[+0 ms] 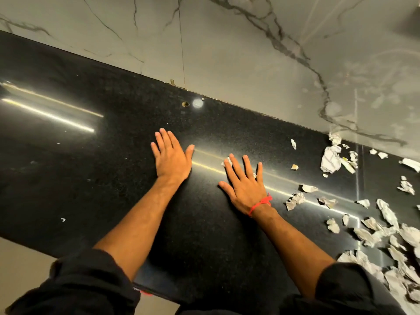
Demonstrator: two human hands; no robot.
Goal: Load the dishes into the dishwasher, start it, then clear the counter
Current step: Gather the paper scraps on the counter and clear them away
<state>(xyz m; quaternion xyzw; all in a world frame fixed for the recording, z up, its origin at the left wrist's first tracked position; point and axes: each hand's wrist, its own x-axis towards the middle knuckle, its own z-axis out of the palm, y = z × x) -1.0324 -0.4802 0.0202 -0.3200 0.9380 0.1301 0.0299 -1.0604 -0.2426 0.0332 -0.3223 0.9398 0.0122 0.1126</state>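
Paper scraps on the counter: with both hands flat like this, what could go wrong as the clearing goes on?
1. The paper scraps lie thickest near the front edge of the black counter; a sideways sweep could push some onto the floor.
2. A small scrap sits at the right hand fingertips and could be missed.
3. The left hand rests on bare counter, so isolated bits like the fleck may be left.

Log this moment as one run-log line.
stage: clearing counter | left hand: flat, empty | right hand: flat, scrap at fingertips | paper scraps: right side
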